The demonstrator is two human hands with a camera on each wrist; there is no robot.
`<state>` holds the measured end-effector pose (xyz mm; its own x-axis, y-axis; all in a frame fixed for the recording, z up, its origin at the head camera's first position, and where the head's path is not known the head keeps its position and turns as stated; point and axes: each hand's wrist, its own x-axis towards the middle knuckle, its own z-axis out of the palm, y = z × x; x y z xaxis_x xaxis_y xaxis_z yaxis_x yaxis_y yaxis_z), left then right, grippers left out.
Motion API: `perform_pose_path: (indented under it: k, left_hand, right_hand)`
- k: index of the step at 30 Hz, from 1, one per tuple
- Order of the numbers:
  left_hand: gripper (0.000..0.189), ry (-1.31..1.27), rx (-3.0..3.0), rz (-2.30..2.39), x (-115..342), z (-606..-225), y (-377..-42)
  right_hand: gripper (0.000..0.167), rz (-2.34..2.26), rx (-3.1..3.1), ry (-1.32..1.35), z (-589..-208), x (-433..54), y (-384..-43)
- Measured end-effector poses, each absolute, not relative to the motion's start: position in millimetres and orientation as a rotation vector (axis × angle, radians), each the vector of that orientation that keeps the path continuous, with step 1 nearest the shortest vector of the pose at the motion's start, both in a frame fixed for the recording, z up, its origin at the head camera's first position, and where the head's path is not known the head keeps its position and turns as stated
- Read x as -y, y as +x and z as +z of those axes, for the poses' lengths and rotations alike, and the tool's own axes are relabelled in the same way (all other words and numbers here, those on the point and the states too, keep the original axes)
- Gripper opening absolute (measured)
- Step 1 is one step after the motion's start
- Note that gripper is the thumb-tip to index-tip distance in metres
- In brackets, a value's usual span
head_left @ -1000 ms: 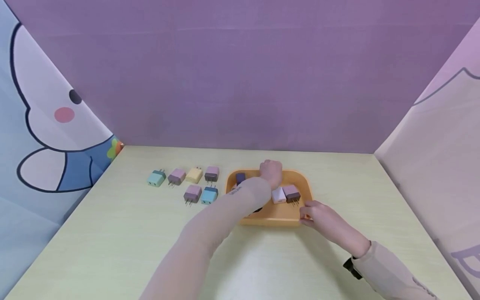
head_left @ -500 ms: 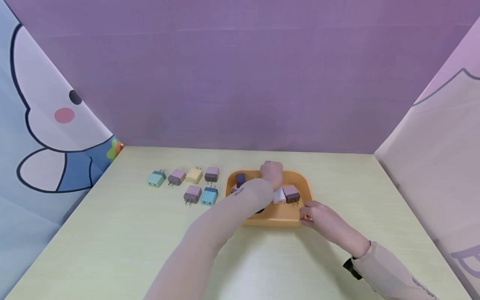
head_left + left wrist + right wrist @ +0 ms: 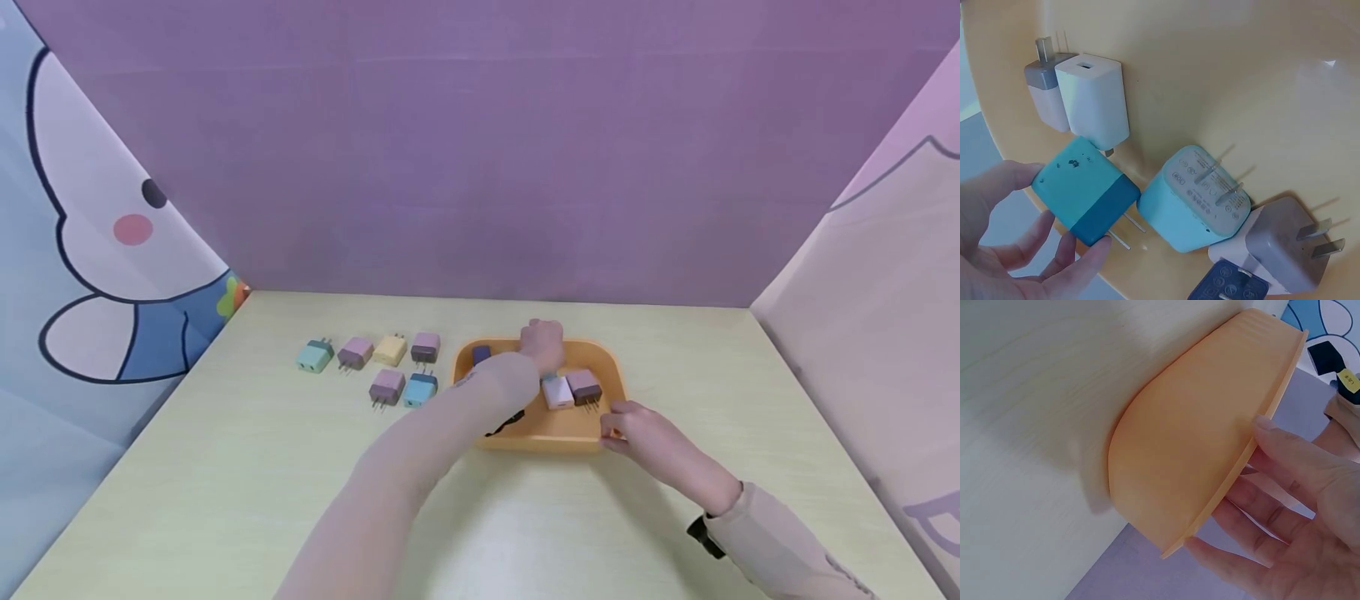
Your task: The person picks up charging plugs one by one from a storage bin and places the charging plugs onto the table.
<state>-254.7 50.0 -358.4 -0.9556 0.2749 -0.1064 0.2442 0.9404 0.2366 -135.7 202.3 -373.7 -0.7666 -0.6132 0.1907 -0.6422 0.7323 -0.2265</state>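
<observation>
My left hand (image 3: 543, 346) reaches into the orange tray (image 3: 555, 444). In the left wrist view, its thumb and fingers pinch a two-tone teal charger plug (image 3: 1085, 190), prongs pointing down and right. That plug lies against or very close to a white charger (image 3: 1092, 100) and a light-teal charger (image 3: 1194, 200). A pink-and-grey charger (image 3: 1047, 94) stands beside the white one. To the right are another grey-faced charger (image 3: 1291, 244) and a dark blue one (image 3: 1229, 284). My right hand (image 3: 648, 437) grips the tray's near right rim, as the right wrist view confirms.
Left of the tray, on the pale tabletop (image 3: 225, 483), lie several chargers, among them a mint one (image 3: 315, 357), a yellow one (image 3: 390, 350) and a blue one (image 3: 421, 390). A purple backdrop (image 3: 480, 167) rises behind the table; printed cloth hangs at both sides.
My left hand shifts slightly inside the tray, and a bit of teal now shows behind the white charger. My right hand stays on the rim. The chargers outside the tray keep their places.
</observation>
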Motion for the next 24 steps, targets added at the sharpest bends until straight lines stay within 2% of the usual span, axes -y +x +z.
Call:
perform_pose_path:
  k: [11,24]
  left_hand:
    - [0.027,0.355,-2.847,0.469,-38.3,-348.0,-249.8]
    - [0.020,0.519,-2.772,0.389,-22.1,-328.3,-246.3]
  right_hand:
    - [0.014,0.418,2.824,1.027,-372.9,-202.0,-135.2]
    - [0.014,0.408,2.826,1.020,-374.0,-201.7,-135.6]
